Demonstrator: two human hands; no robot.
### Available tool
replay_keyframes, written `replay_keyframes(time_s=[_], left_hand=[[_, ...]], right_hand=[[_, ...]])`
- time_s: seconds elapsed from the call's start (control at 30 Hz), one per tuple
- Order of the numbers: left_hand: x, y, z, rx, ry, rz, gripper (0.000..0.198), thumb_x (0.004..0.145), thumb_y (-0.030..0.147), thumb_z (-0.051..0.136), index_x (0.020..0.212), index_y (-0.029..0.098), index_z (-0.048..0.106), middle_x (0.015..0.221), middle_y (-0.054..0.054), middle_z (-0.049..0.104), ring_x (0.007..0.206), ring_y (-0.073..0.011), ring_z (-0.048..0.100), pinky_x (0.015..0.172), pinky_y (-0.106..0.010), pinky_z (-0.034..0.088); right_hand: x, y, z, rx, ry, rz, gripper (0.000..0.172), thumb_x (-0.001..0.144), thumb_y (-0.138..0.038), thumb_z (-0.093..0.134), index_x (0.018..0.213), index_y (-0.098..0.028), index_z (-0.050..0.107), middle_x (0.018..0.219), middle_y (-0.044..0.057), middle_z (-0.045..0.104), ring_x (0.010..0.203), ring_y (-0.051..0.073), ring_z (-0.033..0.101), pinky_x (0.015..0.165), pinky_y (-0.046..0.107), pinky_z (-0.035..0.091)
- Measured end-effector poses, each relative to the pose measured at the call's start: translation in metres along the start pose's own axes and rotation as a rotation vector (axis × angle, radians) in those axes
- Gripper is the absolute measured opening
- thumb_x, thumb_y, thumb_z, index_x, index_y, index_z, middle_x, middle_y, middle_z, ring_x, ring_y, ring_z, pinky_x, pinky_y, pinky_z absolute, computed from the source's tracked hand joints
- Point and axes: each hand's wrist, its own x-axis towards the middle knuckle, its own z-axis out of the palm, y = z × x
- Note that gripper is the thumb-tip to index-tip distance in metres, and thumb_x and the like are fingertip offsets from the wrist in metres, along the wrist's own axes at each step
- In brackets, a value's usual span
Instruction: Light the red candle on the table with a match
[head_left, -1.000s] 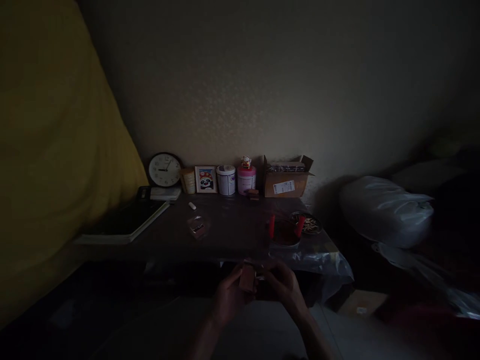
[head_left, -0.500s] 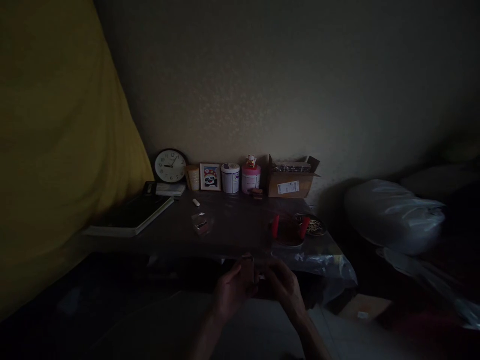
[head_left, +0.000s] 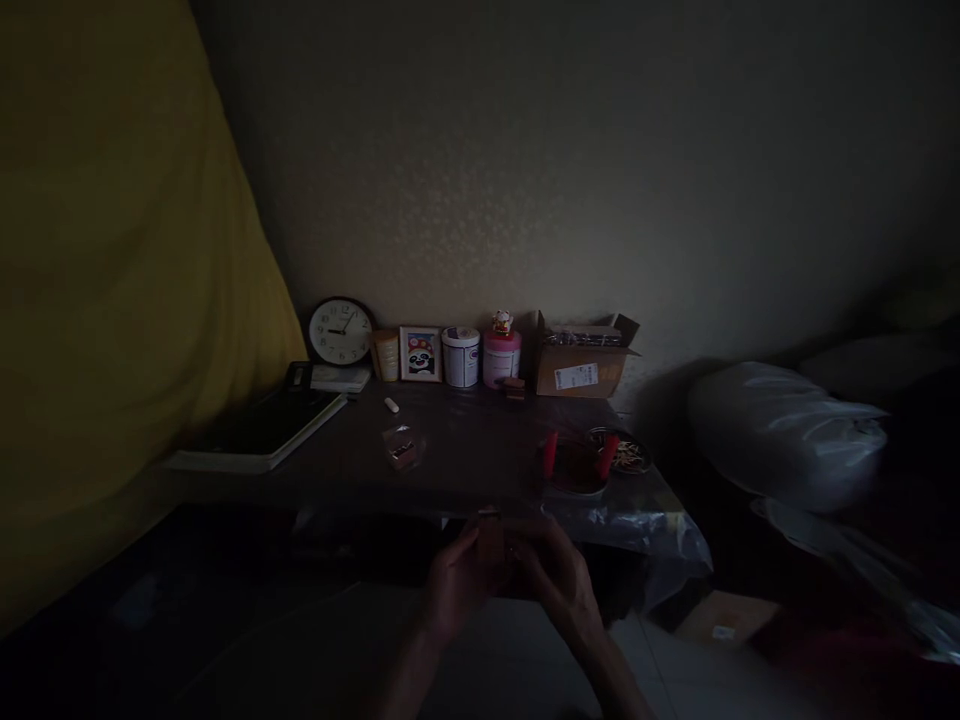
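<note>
Hold the small brown box (head_left: 491,540) steady in the curled left hand (head_left: 456,587) by the near edge of the table (head_left: 472,475), with the bent right hand (head_left: 564,578) gentle, though I can't see if it holds anything.

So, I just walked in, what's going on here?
In dim light, a person holds a small brown box in the left hand, in front of the table. The right hand is close beside it; it's too dark to tell whether it grips anything. On the table, two red cylinders stand near some thin pale sticks. A clock is at the back.
</note>
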Motion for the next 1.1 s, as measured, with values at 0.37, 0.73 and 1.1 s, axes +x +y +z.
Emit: replay_keyframes(time_s=[0.37,0.73,1.1], left_hand=[[-0.0059,-0.0001,0.0039,0.040,-0.033,0.007,0.030,0.083,0.025,0.053,0.112,0.020,0.060,0.104,-0.008,0.068,0.089,-0.0222,0.064,0.075,-0.034,0.047],[-0.0046,-0.0008,0.0020,-0.021,0.003,-0.044,0.019,0.081,0.024,0.056,0.097,0.018,0.064,0.088,-0.005,0.070,0.079,-0.0175,0.065,0.070,-0.028,0.048],[-0.0009,-0.0036,-0.0035,0.021,-0.018,-0.076,0.029,0.085,0.030,0.051,0.097,0.009,0.066,0.083,-0.009,0.071,0.075,-0.0182,0.064,0.068,-0.028,0.046]], right_hand=[[-0.0040,0.0083,0.0101,-0.167,-0.053,-0.134,0.035,0.082,-0.028,0.058,0.116,-0.025,0.049,0.109,0.006,0.056,0.099,0.019,0.056,0.084,0.029,0.049],[-0.0040,0.0059,0.0087,-0.140,-0.112,-0.132,0.045,0.081,-0.029,0.060,0.124,-0.028,0.046,0.120,0.005,0.054,0.108,0.021,0.054,0.090,0.032,0.047],[-0.0038,0.0016,0.0077,-0.162,-0.114,-0.149,0.034,0.081,-0.025,0.059,0.114,-0.025,0.052,0.110,0.005,0.059,0.100,0.019,0.056,0.085,0.029,0.048]])
